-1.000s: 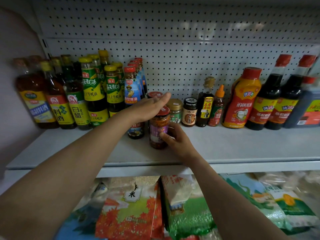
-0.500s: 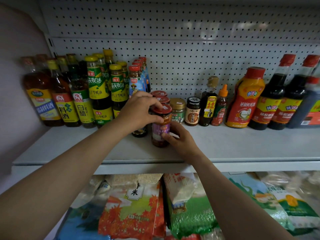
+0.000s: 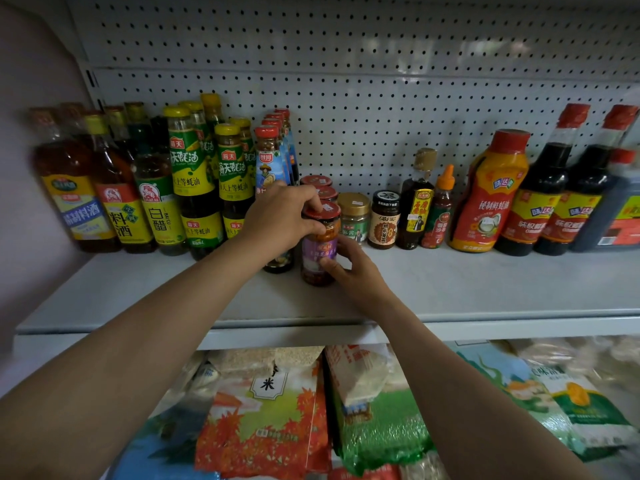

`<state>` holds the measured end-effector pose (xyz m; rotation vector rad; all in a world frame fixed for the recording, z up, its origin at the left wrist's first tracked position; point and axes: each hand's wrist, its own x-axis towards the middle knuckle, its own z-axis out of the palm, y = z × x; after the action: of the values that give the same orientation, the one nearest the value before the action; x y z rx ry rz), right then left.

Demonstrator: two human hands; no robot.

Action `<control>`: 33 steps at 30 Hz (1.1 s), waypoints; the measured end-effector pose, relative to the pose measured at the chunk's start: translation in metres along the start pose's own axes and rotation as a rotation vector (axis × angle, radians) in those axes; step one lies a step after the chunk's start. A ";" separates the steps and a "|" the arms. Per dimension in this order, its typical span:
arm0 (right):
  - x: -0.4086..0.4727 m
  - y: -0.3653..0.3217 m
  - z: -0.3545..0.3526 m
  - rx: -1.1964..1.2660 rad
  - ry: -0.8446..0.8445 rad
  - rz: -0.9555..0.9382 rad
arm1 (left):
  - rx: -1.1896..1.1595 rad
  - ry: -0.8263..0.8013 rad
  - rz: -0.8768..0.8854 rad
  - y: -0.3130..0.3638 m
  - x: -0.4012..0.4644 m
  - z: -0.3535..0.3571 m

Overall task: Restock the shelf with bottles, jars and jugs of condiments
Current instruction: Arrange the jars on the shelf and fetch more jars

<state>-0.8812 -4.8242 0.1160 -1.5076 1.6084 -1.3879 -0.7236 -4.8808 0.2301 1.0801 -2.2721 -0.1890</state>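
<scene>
A red-lidded jar of chilli sauce with a purple label (image 3: 318, 252) stands upright on the grey shelf (image 3: 485, 282), in front of two more red-lidded jars (image 3: 317, 181). My left hand (image 3: 282, 221) wraps the jar's neck and lid from the left. From the right, my right hand (image 3: 353, 271) holds its lower body. A blue-label bottle (image 3: 270, 168) stands just behind my left hand, partly hidden.
Tall oyster sauce, vinegar and cooking wine bottles (image 3: 156, 188) fill the shelf's left. Small jars (image 3: 383, 220), an orange jug (image 3: 488, 195) and dark soy bottles (image 3: 540, 199) line the right. Bare shelf lies in front. Rice bags (image 3: 270, 417) sit on the lower shelf.
My left hand, which hovered flat over the jar, has closed around its lid and neck. My right hand stays on the jar's lower part; the jar barely moved.
</scene>
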 end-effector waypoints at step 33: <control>0.040 0.006 0.008 -0.292 0.099 0.070 | 0.081 0.112 -0.025 -0.016 0.029 0.025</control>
<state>-0.8856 -4.8651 0.1184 -1.5448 1.9761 -1.2485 -0.7418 -4.9156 0.2178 1.1319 -2.1839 -0.0455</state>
